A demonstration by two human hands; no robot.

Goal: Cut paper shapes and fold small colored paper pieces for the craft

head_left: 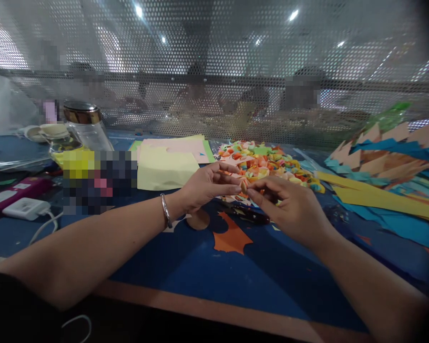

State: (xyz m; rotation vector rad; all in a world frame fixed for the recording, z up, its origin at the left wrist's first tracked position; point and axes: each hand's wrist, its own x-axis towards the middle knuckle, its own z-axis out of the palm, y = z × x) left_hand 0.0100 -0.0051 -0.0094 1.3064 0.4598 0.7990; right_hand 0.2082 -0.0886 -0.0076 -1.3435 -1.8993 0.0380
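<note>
My left hand (214,185), with a silver bangle on its wrist, and my right hand (289,202) meet above the table. Their fingertips pinch a small orange-tan paper piece (243,187) between them; its exact shape is too small to tell. Right behind the hands lies a heap of small coloured paper pieces (271,164), many of them curled or folded. Below, an orange paper scrap (234,234) with a curved cut-out rests on the blue table. A round tan disc (198,219) lies under my left hand, partly covered by it.
Pale yellow sheets (166,169) are stacked behind my left hand. Glass jars (93,131), a white charger (26,208) with its cable and a magenta box (21,190) stand left. Yellow strips (382,195) and zigzag-cut papers (386,157) lie right. A perforated metal screen (214,109) closes the back.
</note>
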